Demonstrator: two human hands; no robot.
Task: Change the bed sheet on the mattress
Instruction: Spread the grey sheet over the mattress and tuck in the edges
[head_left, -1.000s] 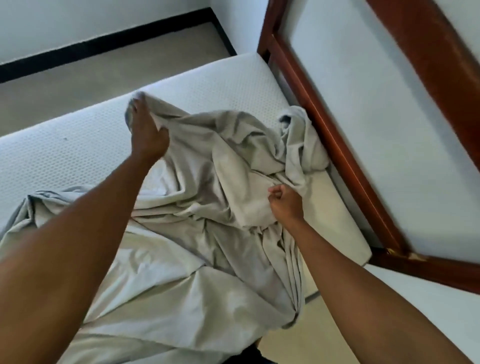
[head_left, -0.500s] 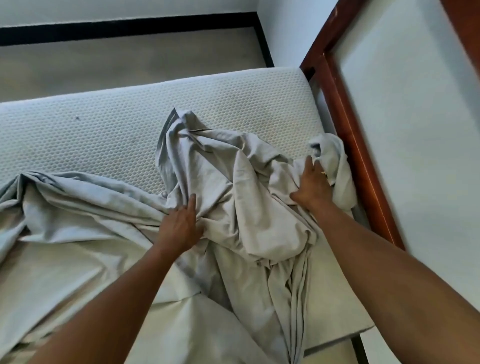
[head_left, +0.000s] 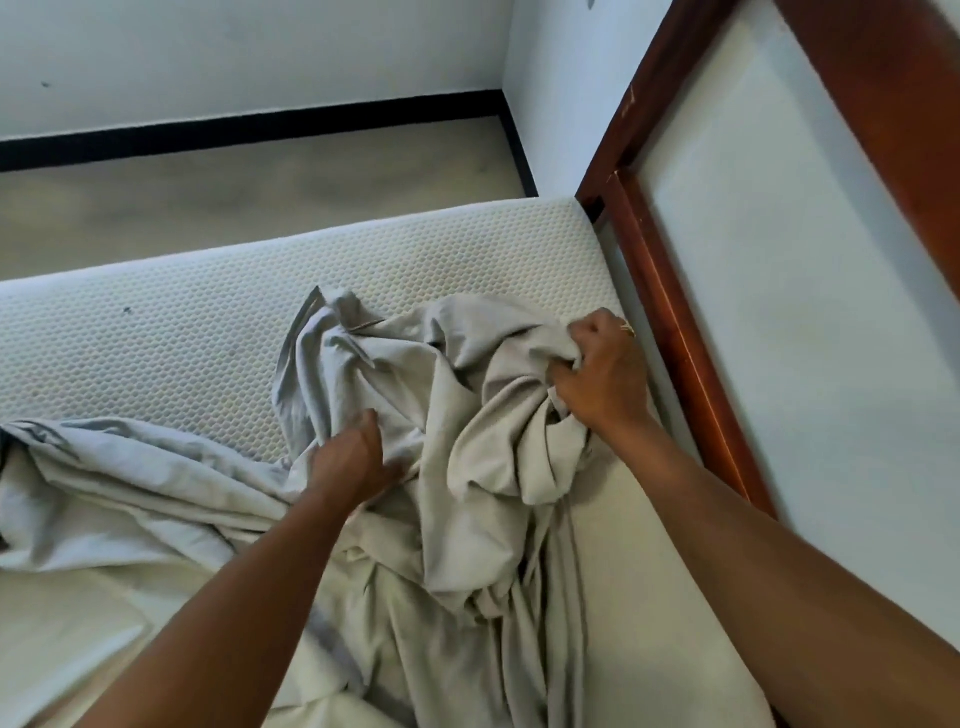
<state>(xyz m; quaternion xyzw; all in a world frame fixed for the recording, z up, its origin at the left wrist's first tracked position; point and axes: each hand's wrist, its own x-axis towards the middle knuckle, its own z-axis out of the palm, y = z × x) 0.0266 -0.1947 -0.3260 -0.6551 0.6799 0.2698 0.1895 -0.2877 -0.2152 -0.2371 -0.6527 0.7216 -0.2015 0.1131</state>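
A crumpled pale grey bed sheet (head_left: 457, 395) lies bunched across the near half of the white honeycomb-textured mattress (head_left: 171, 332). My right hand (head_left: 602, 374) grips a gathered fold of the sheet close to the mattress's right edge, fingers curled round the cloth. My left hand (head_left: 353, 457) is pushed into the folds at the middle of the heap; its fingertips are buried in the cloth, so its grip is hidden. The far part of the mattress is bare.
A red-brown wooden headboard frame (head_left: 670, 322) with a pale panel runs along the mattress's right side. Beyond the mattress lies beige floor (head_left: 249, 208) and a white wall with a black skirting board (head_left: 260, 130).
My right hand has moved toward the headboard and closed on a bunch of sheet. My left hand has stayed in the middle folds. The view has tilted up slightly.
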